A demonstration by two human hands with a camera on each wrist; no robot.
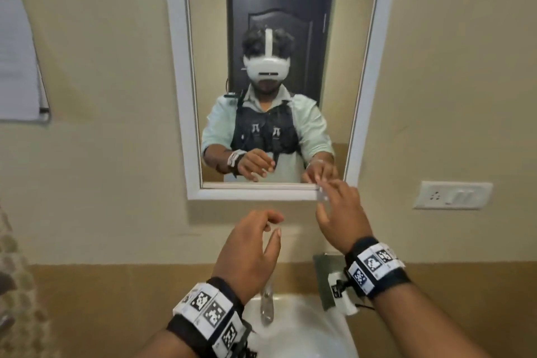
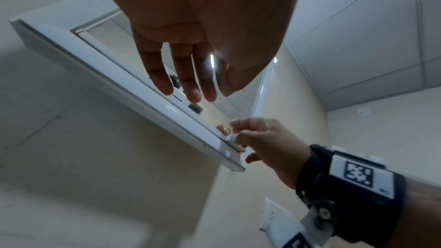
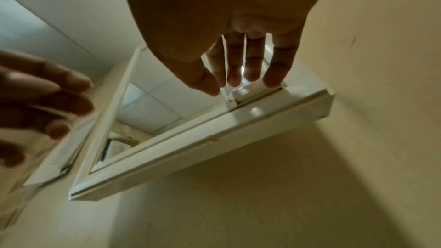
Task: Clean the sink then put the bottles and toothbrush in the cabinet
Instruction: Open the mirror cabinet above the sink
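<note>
- Left hand (image 1: 250, 247) nearest, grip loose, holding nothing.
- Right hand (image 1: 343, 218) fingertips on small white catch (image 3: 245, 90); its grip hard to judge.
- Glossy white-framed cabinet (image 1: 186, 96); sink (image 1: 308, 328) cut off.

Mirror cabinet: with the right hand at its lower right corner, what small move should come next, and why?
Probably pull the small handle outward to swing the mirror door open. The right hand has its fingertips on that tab at the cabinet corner, the door looks closed, and the left hand hovers free, holding nothing.
</note>
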